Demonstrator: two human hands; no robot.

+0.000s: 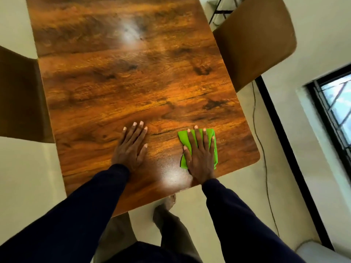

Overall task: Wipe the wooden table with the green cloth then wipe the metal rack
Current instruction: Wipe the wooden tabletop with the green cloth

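The wooden table (133,82) fills the middle of the head view, its glossy brown top bare. A folded green cloth (211,137) lies flat near the table's near right corner. My right hand (199,154) presses down on the cloth with straight, spread fingers. My left hand (131,147) rests flat on the bare wood to the left of the cloth, fingers straight, holding nothing. A black metal rack (221,12) shows only partly at the top, beyond the table's far right side.
A brown chair (254,40) stands at the table's right side and another brown chair (20,95) at its left. A thin cable (266,168) runs along the pale floor to the right. A window (336,103) sits in the wall at far right.
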